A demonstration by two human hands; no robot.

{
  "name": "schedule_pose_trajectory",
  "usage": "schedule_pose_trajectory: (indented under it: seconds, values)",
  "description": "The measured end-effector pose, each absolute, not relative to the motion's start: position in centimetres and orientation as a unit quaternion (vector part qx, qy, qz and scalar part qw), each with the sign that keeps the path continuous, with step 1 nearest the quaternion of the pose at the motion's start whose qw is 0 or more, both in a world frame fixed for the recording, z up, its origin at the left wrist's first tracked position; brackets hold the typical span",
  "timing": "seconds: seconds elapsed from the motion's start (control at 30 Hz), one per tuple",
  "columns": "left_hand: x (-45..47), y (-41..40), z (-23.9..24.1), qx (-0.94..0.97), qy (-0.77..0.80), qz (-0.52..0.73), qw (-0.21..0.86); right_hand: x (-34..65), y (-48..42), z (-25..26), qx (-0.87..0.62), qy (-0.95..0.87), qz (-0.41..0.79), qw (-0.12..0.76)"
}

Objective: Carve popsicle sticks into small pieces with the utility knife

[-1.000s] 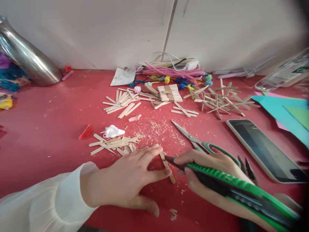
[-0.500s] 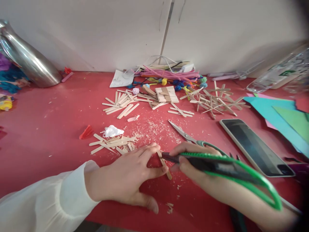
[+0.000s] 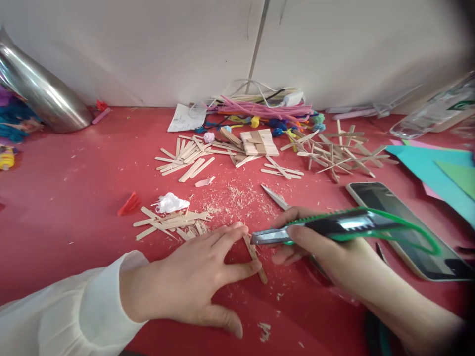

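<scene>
My left hand (image 3: 200, 277) lies spread on the red table, its fingertips pressing a wooden craft stick (image 3: 255, 258) flat near its upper end and middle. In my right hand (image 3: 315, 247) is a green and black utility knife (image 3: 334, 226), gripped between thumb and fingers. The knife's metal tip is at the stick's upper part, just right of my left fingertips; I cannot tell whether it touches. Scissors (image 3: 273, 197) lie behind the knife, their handles mostly hidden by my right hand. Wood shavings (image 3: 237, 198) are scattered around the stick.
Loose craft sticks (image 3: 172, 220) lie beyond my left hand, near white crumpled material (image 3: 170, 202). More sticks (image 3: 341, 151) are heaped at the back right. A phone (image 3: 404, 222) and coloured paper (image 3: 434, 163) lie right. A steel flask (image 3: 48, 89) stands at the back left.
My right hand has turned the knife, so its back end is raised and its side shows more. My left hand stays on the stick. The view has shifted slightly.
</scene>
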State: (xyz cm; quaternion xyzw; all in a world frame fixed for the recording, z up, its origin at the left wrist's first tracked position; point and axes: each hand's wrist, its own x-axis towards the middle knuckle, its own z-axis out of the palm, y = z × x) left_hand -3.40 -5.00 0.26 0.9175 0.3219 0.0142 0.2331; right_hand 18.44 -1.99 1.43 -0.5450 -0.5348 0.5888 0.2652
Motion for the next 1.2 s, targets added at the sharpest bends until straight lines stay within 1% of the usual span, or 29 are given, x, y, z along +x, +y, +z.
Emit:
schedule_pose_trajectory:
  seconds: [0.13,0.33,0.77,0.97,1.1,1.2]
  values:
    - [-3.4,-4.8,0.1,0.921,0.308,0.031,0.236,19.0,-2.8,1.8,-0.523,-0.702,0.420,0.239]
    - [-3.4,-4.8,0.2,0.925,0.300,0.040,0.229,19.0,-2.9,1.2,-0.467,-0.792,0.309,0.245]
    - [-3.6,-4.9,0.4,0.926,0.303,0.036,0.222,18.9,-3.3,0.9,-0.457,-0.802,0.308,0.232]
    - [-3.6,-4.9,0.3,0.928,0.302,0.034,0.216,18.9,-3.6,1.1,-0.429,-0.829,0.294,0.206]
    - [-3.6,-4.9,0.3,0.928,0.303,0.034,0.213,18.9,-3.6,1.0,-0.421,-0.839,0.273,0.208]
    - [-3.6,-4.9,0.3,0.927,0.305,0.038,0.215,18.9,-3.5,0.9,-0.420,-0.836,0.283,0.211]
